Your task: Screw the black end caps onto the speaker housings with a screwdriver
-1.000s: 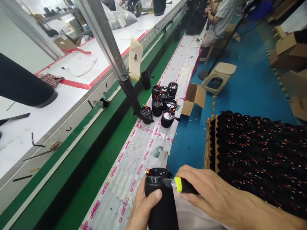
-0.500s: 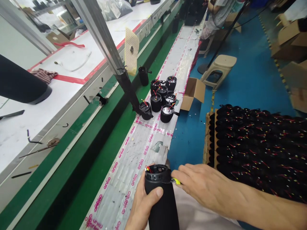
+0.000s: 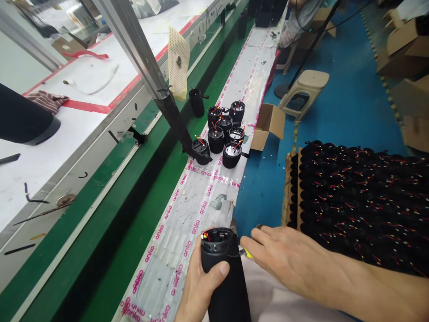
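Note:
My left hand (image 3: 201, 281) is wrapped round a black fabric-covered cylinder (image 3: 228, 286), a speaker body by its look, with the thumb across its front. Its open top shows a black plastic rim, and red and yellow wires (image 3: 205, 235) stick out at the left. At the rim's right side, my right hand (image 3: 281, 259) is closed on a small yellow-handled tool, apparently a utility knife (image 3: 247, 253). The tool's metal end meets the edge of the fabric just below the rim. Most of its handle is hidden by my fingers.
Several similar black cylinders (image 3: 216, 139) stand on the taped ledge (image 3: 187, 210) ahead. A metal post (image 3: 140, 53) rises at the left beside a green conveyor (image 3: 134, 201). An open carton (image 3: 266, 127), a stool (image 3: 306, 89) and a large stack of black cylinders (image 3: 362, 192) are on the right.
The view has shifted slightly, so the surroundings sit a little further left and higher. Both hands keep their grips, and the tool stays at the rim's right side.

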### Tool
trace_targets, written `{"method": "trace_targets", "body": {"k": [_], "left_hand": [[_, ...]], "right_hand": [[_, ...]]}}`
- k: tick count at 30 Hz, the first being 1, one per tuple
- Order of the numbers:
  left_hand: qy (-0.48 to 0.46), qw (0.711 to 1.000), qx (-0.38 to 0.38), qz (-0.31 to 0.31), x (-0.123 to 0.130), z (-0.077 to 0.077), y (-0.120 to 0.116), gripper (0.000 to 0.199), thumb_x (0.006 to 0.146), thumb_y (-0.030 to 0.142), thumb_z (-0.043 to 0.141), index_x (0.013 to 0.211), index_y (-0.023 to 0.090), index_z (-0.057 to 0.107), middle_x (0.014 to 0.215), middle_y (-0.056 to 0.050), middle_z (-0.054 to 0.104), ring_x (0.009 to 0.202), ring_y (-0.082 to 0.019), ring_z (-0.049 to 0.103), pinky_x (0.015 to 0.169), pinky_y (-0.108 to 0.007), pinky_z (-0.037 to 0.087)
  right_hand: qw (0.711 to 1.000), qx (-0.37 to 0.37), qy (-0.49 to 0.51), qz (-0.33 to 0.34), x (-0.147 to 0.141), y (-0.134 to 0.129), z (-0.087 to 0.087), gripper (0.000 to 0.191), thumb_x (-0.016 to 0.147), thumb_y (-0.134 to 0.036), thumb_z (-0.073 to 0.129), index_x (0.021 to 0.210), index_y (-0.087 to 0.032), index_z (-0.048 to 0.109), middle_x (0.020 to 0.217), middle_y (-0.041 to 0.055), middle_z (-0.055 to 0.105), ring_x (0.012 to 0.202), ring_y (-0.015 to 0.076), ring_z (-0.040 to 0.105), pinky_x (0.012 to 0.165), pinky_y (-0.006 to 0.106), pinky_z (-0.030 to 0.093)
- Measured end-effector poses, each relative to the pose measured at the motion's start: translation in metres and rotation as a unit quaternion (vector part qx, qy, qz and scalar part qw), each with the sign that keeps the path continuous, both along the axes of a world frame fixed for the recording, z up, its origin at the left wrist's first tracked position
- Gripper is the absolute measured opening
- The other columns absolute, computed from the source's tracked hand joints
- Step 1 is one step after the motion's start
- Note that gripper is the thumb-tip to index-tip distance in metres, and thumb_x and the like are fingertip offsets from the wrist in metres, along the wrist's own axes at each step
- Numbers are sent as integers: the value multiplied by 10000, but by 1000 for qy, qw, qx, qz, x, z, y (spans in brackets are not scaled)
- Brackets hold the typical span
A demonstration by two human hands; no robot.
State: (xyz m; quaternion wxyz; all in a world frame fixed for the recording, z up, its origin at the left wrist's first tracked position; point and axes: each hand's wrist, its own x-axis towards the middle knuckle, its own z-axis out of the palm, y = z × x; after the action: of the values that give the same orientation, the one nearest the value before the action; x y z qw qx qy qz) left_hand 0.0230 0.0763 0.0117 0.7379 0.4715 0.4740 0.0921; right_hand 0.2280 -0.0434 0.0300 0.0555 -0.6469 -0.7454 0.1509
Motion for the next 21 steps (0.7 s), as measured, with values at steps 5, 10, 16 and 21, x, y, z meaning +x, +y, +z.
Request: {"method": "trace_targets", "body": {"k": [5, 10, 16, 21], "left_hand": [[22, 999, 29, -10, 4, 6, 0, 678, 709, 576, 867, 1271, 238, 695, 1283, -76, 765, 1317, -402, 620, 1099, -449, 461], [44, 998, 45, -17, 4, 4, -3, 686, 736, 602, 840, 1285, 222, 682, 1268, -85, 763, 1264, -388, 650, 1084, -449, 454], [6, 1000, 16, 22, 6, 6, -6, 622, 756, 568, 830, 1262, 231, 699, 1257, -75, 771, 1290, -373, 641, 1096, -424, 464], [14, 999, 33, 22, 7, 5, -6, 650, 754, 581, 833, 1283, 234, 683, 1264, -77, 766, 1281, -367, 648, 1096, -426, 466]], "right_hand": [[1000, 8, -25, 14, 1, 3, 5, 301, 804, -22, 568, 965, -248, 454, 785, -22, 570, 612, 195, 540, 531, 368, 237], [999, 28, -37, 10, -1, 3, 5, 308, 777, -44, 599, 977, -243, 474, 786, -20, 559, 593, 197, 530, 500, 369, 226], [998, 49, -30, -9, -5, 4, 6, 338, 749, -43, 591, 1010, -235, 495, 795, -17, 564, 624, 207, 550, 543, 369, 291], [997, 52, -52, -27, -5, 3, 8, 363, 727, -40, 567, 1036, -227, 522, 794, -10, 571, 626, 211, 556, 567, 369, 311]]}}
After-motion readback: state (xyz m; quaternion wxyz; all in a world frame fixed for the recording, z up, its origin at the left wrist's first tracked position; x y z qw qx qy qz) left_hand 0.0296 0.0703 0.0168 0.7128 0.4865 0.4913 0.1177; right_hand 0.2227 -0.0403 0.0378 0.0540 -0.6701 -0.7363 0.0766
